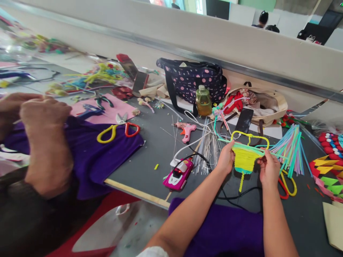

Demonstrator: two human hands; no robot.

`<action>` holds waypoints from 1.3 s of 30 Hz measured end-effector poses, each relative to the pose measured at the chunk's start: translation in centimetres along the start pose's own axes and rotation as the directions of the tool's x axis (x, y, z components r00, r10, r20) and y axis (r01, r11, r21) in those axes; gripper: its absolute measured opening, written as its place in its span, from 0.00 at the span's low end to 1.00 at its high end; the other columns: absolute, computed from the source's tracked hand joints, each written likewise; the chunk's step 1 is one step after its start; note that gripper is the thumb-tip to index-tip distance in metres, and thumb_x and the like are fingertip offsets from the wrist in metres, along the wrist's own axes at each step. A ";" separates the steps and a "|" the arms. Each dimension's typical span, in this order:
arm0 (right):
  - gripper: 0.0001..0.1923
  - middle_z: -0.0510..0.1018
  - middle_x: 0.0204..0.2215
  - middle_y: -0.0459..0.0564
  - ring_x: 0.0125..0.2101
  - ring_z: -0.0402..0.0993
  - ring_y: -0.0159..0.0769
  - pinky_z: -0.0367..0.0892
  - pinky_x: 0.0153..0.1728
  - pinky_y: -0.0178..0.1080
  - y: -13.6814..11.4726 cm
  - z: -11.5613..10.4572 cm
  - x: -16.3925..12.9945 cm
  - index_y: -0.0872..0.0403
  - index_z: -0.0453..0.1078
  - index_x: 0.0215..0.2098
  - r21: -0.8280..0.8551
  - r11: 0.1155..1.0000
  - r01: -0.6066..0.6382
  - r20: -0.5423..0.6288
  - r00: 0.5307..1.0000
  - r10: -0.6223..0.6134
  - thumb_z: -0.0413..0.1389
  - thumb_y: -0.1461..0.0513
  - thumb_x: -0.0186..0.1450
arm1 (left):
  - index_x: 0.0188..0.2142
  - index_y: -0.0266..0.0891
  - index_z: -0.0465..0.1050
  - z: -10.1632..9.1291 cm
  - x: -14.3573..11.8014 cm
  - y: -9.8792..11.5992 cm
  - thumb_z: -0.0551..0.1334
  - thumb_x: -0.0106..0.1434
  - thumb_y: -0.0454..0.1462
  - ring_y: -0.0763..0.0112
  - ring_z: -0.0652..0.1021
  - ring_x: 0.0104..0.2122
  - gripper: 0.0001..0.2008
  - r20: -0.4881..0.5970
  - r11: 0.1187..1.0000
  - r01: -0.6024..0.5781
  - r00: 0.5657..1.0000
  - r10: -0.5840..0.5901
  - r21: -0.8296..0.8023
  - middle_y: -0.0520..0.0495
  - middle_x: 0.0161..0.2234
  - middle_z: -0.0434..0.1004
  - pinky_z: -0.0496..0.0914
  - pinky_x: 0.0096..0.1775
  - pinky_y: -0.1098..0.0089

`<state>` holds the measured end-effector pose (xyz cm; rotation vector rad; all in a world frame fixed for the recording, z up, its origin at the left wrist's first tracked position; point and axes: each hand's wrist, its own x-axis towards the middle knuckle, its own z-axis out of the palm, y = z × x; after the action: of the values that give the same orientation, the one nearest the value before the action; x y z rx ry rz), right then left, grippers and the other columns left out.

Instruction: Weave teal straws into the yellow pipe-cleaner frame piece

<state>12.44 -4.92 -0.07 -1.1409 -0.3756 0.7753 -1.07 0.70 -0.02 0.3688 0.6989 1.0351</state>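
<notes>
Between my two hands is a yellow pipe-cleaner figure [245,160], shaped like a cup with loop handles, a green band low down and a yellow stem below. My left hand [227,157] pinches its upper left edge. At the right edge, the fingers of my right hand [268,167] are closed on it. Pale green pipe cleaners [257,149] run across its top from one hand to the other. Beyond my right hand lies a fanned bundle of pastel pipe cleaners [292,150]. Scissors with red and yellow handles [291,184] rest beside my right wrist.
A co-worker's hands [45,110] are at the left, over purple cloth [107,157] with scissors [115,134]. Ahead lie a pink glue gun [187,130], thin wires [207,150], a magenta power strip [178,176], a bottle [203,101], a phone [244,120] and a dotted bag [187,76].
</notes>
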 end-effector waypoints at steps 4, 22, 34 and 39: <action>0.14 0.78 0.28 0.47 0.19 0.65 0.24 0.63 0.17 0.30 0.0 -0.1 0.1 0.57 0.76 0.28 -0.002 1.000 0.015 -0.010 1.000 -0.015 0.65 0.54 0.50 | 0.32 0.35 0.75 -0.1 0.0 0.1 0.66 0.51 0.50 0.73 0.74 0.21 0.20 -0.030 0.994 -0.063 0.997 0.066 0.090 0.46 0.24 0.76 0.62 0.20 0.76; 0.17 0.76 0.27 0.45 0.18 0.63 0.23 0.63 0.18 0.30 -0.2 -0.2 0.1 0.57 0.76 0.33 -0.027 0.999 -0.017 -0.024 1.000 0.016 0.65 0.54 0.51 | 0.35 0.35 0.77 -0.5 0.0 0.0 0.66 0.53 0.50 0.82 0.63 0.17 0.20 0.042 0.979 -0.161 0.987 0.157 0.123 0.53 0.21 0.67 0.54 0.19 0.78; 0.19 0.69 0.19 0.39 0.18 0.63 0.23 0.60 0.15 0.27 -0.4 0.1 0.2 0.57 0.71 0.27 0.042 0.998 0.055 -0.124 0.991 -0.049 0.70 0.57 0.43 | 0.40 0.35 0.77 -0.3 -0.2 0.4 0.62 0.55 0.49 0.74 0.73 0.22 0.21 0.037 0.986 -0.102 0.994 0.098 0.129 0.47 0.26 0.76 0.61 0.22 0.76; 0.18 0.70 0.18 0.39 0.17 0.63 0.23 0.63 0.17 0.28 -0.4 0.1 0.1 0.56 0.71 0.28 0.024 0.998 0.058 -0.145 0.988 -0.054 0.70 0.56 0.44 | 0.41 0.34 0.77 -0.4 -0.1 0.4 0.59 0.55 0.46 0.75 0.73 0.22 0.21 -0.009 0.977 -0.090 0.996 0.093 0.195 0.46 0.27 0.77 0.62 0.23 0.76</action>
<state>12.62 -4.86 0.33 -1.1478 -0.2735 0.6428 -1.58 0.79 -0.06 0.5662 0.8081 1.0610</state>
